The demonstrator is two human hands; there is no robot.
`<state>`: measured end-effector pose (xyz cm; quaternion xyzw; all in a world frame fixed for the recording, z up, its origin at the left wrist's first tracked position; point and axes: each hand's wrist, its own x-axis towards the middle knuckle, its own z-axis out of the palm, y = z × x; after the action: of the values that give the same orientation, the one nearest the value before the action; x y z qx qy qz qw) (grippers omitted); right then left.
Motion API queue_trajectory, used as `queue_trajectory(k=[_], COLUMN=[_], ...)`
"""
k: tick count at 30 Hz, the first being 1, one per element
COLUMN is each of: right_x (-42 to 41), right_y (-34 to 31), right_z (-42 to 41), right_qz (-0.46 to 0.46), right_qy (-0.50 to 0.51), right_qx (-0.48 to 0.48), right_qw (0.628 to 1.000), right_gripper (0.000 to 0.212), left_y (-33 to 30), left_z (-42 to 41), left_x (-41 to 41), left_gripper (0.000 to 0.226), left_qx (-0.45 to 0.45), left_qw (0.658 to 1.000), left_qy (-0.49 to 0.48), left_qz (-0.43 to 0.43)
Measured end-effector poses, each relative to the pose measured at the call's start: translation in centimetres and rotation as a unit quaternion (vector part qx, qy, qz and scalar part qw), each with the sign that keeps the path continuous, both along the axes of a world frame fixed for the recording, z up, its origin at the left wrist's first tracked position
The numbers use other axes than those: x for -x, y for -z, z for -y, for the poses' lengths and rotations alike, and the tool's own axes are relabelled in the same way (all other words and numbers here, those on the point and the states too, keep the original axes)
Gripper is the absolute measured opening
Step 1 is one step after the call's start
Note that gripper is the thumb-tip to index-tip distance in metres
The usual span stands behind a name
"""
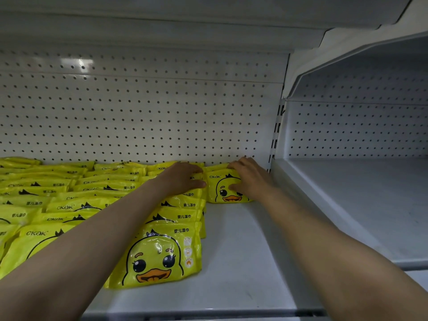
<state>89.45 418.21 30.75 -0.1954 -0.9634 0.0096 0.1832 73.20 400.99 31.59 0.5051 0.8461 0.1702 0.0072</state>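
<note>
Head view: a white shop shelf [243,251], stocking in progress. The left part is filled with rows of packs [76,200], all yellow with the same duck print, overlapped like shingles from the back wall forward; the front pack [157,258] of the nearest row sits close to the shelf's front lip [208,312]. A new row is only begun: one duck pack [218,191] stands at the very back, leaning against the pegboard [139,112], just beside the last full row, possibly with another behind it, too hidden to tell. The right hand [251,179] grips this pack, fingers curled over its top edge and thumb pressed on the printed face. The left hand [183,179] lies flat with fingers straight on the back of the neighbouring row, fingertips touching the pack's left edge, probably steadying it. Judgement: most columns are done; the last column needs filling from back to front, so a good stretch of work is left in it. Room: bare shelf runs from the pack forward to the lip, and to the right up to the upright post [275,135]. Beyond the post the neighbouring bay [359,205] holds nothing visible. The shelf above [162,22] hangs well over the hands, so lifting room looks ample. Both forearms cross above the filled rows; a low elbow could brush them.
</note>
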Motion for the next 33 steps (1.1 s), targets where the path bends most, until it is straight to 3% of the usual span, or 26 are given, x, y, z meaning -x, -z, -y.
queue_trajectory(k=[10,18,25,33], right_x=[-0.4,0.6,2.3,5.3], right_y=[-1.0,-6.0,-9.5,-8.9], right_z=[1.3,5.6,16.4,34.1], right_qz=[0.008,-0.031,-0.094,-0.112], right_qy=[0.021,-0.059,-0.137,-0.221], right_qx=[-0.032,-0.062,-0.045,-0.026], right_qw=[0.999,0.996,0.985,0.968], right_gripper=[0.059,0.052,0.054,0.05], left_y=[-1.6,-4.6,-6.2,-5.8], left_z=[0.6,6.0,17.6,37.2], left_x=[-1.7,-3.8,-4.5,-4.2], left_gripper=[0.063,0.058,0.063,0.066], left_qx=[-0.007,-0.079,-0.126,-0.14], left_qw=[0.999,0.976,0.952,0.926], left_qy=[-0.05,-0.163,-0.228,-0.304], left_qz=[0.007,-0.121,-0.16,-0.178])
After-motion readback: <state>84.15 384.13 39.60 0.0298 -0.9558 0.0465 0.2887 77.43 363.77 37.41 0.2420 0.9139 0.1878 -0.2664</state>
